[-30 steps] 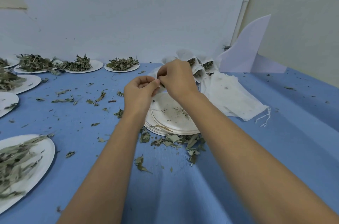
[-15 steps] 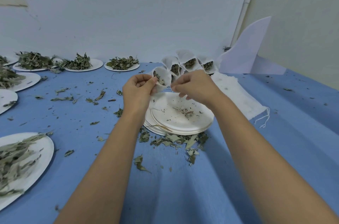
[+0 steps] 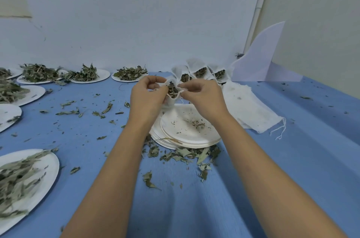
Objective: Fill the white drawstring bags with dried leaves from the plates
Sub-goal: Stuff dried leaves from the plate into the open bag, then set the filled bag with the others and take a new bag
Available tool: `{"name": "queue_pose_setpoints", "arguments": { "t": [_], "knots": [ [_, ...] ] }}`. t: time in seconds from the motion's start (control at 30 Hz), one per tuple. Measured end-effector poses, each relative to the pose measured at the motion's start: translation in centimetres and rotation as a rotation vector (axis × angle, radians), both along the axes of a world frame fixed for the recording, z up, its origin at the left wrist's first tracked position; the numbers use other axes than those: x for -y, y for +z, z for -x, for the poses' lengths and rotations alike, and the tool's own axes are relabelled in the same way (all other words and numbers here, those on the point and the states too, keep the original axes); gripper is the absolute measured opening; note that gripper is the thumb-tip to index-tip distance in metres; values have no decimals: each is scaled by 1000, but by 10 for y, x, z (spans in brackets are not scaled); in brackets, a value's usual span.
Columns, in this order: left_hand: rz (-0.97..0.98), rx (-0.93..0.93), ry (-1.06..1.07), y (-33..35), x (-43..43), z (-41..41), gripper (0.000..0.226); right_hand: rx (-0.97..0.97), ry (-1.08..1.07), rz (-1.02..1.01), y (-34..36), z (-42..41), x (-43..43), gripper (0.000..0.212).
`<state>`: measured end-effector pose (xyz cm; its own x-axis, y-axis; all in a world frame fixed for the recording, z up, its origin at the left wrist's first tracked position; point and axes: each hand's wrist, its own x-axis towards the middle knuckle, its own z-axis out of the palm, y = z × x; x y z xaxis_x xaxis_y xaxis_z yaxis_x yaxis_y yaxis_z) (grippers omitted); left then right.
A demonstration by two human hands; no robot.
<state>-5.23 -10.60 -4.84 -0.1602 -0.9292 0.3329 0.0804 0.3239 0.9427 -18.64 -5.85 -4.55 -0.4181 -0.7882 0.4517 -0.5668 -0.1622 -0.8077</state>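
A small white drawstring bag (image 3: 172, 99) with dried leaves showing in its mouth is held above a stack of white plates (image 3: 191, 134). My left hand (image 3: 147, 97) pinches the bag's left rim and my right hand (image 3: 202, 94) pinches its right rim, holding the mouth apart. Behind the hands stand several filled white bags (image 3: 198, 71) with leaves in their open tops. The top plate of the stack carries only crumbs. Plates heaped with dried leaves (image 3: 129, 73) line the back and left.
A pile of flat empty bags (image 3: 251, 109) lies to the right of the stack, strings trailing. Loose leaves (image 3: 183, 155) are scattered over the blue tablecloth (image 3: 292, 159). A leaf-laden plate (image 3: 25, 175) sits at front left. A white board (image 3: 257, 60) leans at back right.
My hands have drawn slightly apart and toward me, spreading the bag's mouth so the leaves inside show. Earlier they were pinched close together by the standing bags.
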Motion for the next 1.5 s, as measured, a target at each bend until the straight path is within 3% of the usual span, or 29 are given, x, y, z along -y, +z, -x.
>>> {"name": "queue_pose_setpoints", "arguments": {
  "t": [0.1, 0.23, 0.3, 0.47, 0.63, 0.73, 0.87, 1.1, 1.23, 1.33, 1.5],
  "knots": [
    [206, 221, 287, 1, -4, 3, 14, -161, -36, 41, 1, -8, 3, 25],
    [285, 257, 413, 4, -4, 2, 17, -318, -3, 35, 9, -16, 12, 22],
    [251, 216, 391, 8, 1, 3, 17, -304, -62, 55, 15, -15, 17, 16],
    [142, -6, 257, 31, 17, 21, 20, 65, -46, 172, 37, -7, 29, 15],
    [86, -178, 76, 56, 39, 73, 24, 49, -145, 304, 58, 34, 47, 18],
    [71, -162, -20, 60, 56, 114, 22, 47, -216, 320, 59, 73, 66, 20],
    [0, 15, -121, 50, 76, 153, 36, 26, -308, 198, 40, 121, 85, 24],
    [-67, 12, -44, 25, 90, 144, 42, -295, -537, -165, 4, 148, 94, 31],
    [-93, 3, 17, 20, 94, 133, 41, -304, -553, -239, 9, 142, 93, 39],
    [-75, 33, 49, 17, 94, 124, 41, -238, -552, -228, 13, 133, 88, 40],
    [-153, 50, 110, 7, 102, 98, 38, -157, -657, -34, 16, 115, 84, 29]
  ]
}}
